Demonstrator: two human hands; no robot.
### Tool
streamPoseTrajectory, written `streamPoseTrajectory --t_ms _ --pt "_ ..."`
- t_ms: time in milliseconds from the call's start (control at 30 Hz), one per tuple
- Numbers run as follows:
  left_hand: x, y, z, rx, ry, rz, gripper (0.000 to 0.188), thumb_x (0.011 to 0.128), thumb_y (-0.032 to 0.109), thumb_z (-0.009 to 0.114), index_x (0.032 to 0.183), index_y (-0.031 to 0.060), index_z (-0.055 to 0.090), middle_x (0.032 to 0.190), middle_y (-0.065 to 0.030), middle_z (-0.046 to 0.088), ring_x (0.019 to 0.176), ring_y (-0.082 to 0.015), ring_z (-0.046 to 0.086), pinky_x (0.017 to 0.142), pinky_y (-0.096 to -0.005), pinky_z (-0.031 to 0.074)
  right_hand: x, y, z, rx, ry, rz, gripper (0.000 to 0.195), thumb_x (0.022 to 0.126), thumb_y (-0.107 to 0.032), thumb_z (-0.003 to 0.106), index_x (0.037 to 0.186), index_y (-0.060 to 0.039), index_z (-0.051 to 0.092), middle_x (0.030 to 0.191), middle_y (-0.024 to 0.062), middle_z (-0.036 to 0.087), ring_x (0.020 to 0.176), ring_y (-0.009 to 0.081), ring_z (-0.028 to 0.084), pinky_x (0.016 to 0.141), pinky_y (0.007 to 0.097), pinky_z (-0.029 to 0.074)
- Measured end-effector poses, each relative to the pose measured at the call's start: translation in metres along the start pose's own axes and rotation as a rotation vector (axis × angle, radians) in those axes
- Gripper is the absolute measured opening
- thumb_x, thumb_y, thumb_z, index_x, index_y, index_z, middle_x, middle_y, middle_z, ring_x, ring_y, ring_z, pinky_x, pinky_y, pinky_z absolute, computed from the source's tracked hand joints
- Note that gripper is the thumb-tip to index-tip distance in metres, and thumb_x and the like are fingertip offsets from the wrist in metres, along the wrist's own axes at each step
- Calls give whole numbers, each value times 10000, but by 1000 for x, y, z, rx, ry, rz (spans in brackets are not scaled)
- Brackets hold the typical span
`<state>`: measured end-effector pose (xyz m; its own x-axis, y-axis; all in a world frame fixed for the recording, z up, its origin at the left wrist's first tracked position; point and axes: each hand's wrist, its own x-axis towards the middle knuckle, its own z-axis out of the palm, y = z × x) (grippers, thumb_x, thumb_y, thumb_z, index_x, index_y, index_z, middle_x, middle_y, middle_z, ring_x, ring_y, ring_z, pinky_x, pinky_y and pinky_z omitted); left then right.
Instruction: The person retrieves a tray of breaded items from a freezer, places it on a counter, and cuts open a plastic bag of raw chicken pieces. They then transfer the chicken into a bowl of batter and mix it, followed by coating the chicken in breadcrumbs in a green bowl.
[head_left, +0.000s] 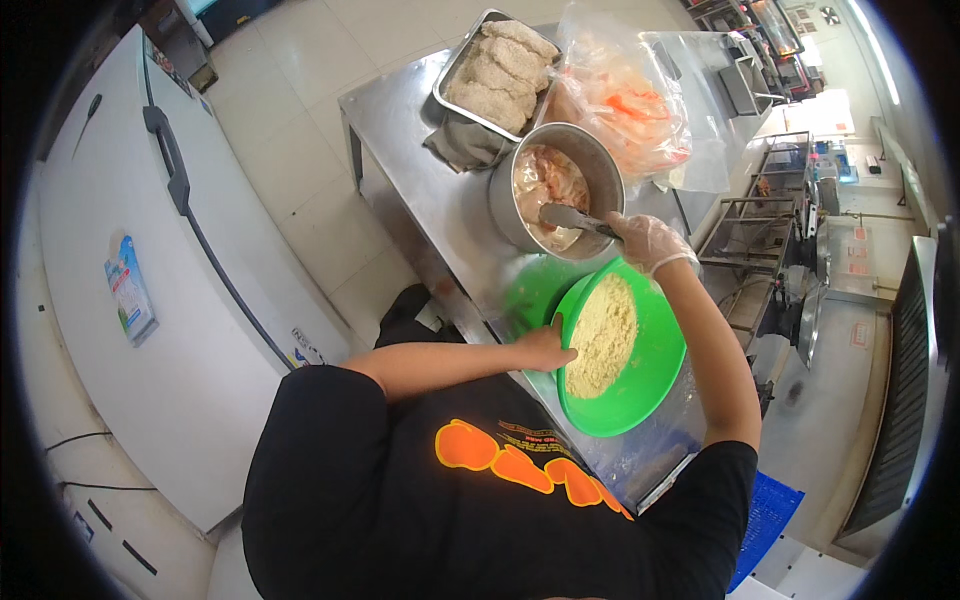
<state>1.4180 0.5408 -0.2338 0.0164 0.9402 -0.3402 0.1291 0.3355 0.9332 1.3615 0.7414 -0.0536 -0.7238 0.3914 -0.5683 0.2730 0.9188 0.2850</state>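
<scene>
My bare left hand grips the rim of a green plastic bowl, which is tilted. Pale yellow breading or flour lies in the bowl. My right hand, in a clear disposable glove, holds metal tongs over a deep metal pot. The tip of the tongs is down in the pot, among raw meat pieces in liquid. Whether the tongs have a piece between their jaws is hard to tell. The pot stands just beyond the bowl on a stainless steel table.
A metal tray with coated pieces sits beyond the pot, a dark cloth beside it. Clear plastic bags with reddish contents lie behind the pot. To the left stands a white chest freezer; metal racks are at right.
</scene>
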Motion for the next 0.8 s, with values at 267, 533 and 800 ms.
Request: streamPoseTrajectory --t_ms 267,533,800 --pt "-3 6 -4 -15 -27 -47 952 776 420 522 1425 -130 95 1043 -303 609 951 -411 619 841 -456 499 7 15 33 14 -61 -210 372 949 -420 416 1150 -133 541 1036 195 636 1007 370 598 855 455 478" --pt "-4 5 -6 6 -3 -58 937 769 433 524 1426 -107 131 1036 -285 615 949 -395 624 824 -456 500 -2 -3 10 339 -174 135 430 946 -444 411 1107 -106 623 1066 168 644 1018 361 592 870 448 461" --pt "-6 7 -8 -10 3 -35 916 777 419 528 1403 -131 148 1080 -304 602 972 -415 612 855 -451 494 -44 2 10 554 104 80 378 915 -398 537 1063 -67 644 933 190 638 908 341 613 795 406 463"
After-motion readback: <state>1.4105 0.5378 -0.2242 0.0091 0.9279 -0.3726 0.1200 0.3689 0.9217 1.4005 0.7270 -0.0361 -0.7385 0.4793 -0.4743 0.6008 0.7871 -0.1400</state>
